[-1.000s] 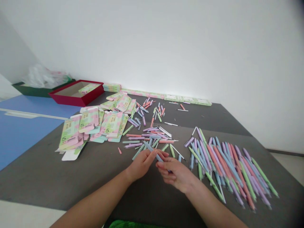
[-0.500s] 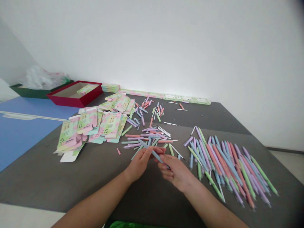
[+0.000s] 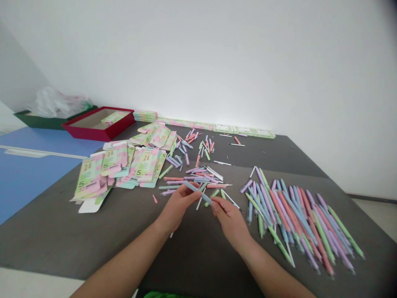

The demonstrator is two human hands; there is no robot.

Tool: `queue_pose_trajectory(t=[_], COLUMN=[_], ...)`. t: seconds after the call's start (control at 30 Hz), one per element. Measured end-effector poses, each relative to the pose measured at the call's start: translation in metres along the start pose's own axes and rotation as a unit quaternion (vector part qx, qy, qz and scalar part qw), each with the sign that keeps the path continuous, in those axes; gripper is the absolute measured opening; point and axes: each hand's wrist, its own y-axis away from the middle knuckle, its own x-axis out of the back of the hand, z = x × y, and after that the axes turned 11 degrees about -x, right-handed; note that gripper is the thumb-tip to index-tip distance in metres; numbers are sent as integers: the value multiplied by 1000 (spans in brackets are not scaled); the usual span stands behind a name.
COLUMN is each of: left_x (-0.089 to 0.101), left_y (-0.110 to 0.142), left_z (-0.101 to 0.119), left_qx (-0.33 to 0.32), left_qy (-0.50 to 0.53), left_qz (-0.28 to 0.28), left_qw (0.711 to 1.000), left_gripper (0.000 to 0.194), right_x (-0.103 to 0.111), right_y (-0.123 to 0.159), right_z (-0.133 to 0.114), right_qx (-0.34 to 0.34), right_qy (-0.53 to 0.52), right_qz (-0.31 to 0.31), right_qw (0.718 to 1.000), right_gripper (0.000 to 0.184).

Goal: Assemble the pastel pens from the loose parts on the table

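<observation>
A light blue pen [image 3: 198, 193] is held slanting between my two hands, over the near edge of a loose heap of pen parts. My left hand [image 3: 177, 207] is closed around its upper part, thumb along the side. My right hand [image 3: 230, 219] pinches the lower end between thumb and fingers. Past the hands lie pastel pen barrels [image 3: 175, 179] in purple, coral, green and blue, mixed with thin white refills [image 3: 214, 172]. To the right, a broad pile of pastel pens [image 3: 297, 211] lies mostly side by side, tips towards me.
Flattened printed cartons [image 3: 147, 164] overlap on the left. Behind them stand a red box lid [image 3: 104, 131] and a green tray [image 3: 40, 120] with plastic bags. Printed boxes [image 3: 242, 130] line the wall. Smaller pen pieces [image 3: 207, 149] are scattered mid-table.
The blue pen has shifted within my fingers; its lower end no longer sticks out below my right hand. My left hand has turned, and its thumb now presses the pen's side.
</observation>
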Motion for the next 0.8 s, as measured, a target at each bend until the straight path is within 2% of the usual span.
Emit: queue_pose_trajectory(t=[0.13, 0.3, 0.37, 0.4, 0.43, 0.47, 0.53, 0.57, 0.6, 0.63, 0.7, 0.77, 0.8], left_x=[2, 2, 1, 1, 1, 1, 0, 0, 0, 0, 0, -1, -1], left_y=[0, 1, 3, 4, 5, 6, 6, 6, 6, 5, 3, 1, 0], left_z=[4, 6, 5, 5, 6, 6, 8, 8, 9, 8, 7, 4, 2], left_qx=[-19, -20, -24, -27, -30, -32, -32, -27, -17, -5, 20, 34, 36], left_qy=[16, -63, -72, -71, -67, -62, -51, -47, -45, -44, -41, -35, -30], left_qz=[9, 21, 15, 9, 1, -9, -33, -42, -47, -45, -21, 7, 15], left_qw=[1000, 998, 997, 997, 997, 997, 998, 998, 998, 998, 999, 999, 999], left_gripper=[23, 27, 28, 29, 29, 29, 29, 29, 29, 29, 29, 29, 29], right_x=[-1, 1, 4, 6, 8, 10, 13, 14, 14, 12, 8, 5, 5], right_y=[-1, 2, 3, 2, 2, 0, -2, -3, -4, -4, -3, -2, -2], right_z=[3, -1, -3, -4, -3, -3, 0, 2, 3, 3, 2, 0, -1], right_qx=[14, 70, 41, -2, -64, -133, -248, -275, -279, -264, -193, -100, -59], right_qy=[28, 59, 5, -52, -124, -199, -317, -350, -364, -363, -309, -192, -128], right_qz=[20, 58, 36, 0, -60, -137, -288, -329, -338, -317, -216, -91, -37], right_qw=[999, 994, 998, 999, 989, 961, 869, 833, 822, 835, 906, 972, 989], right_gripper=[24, 19, 18, 20, 24, 28, 33, 33, 32, 31, 26, 29, 28])
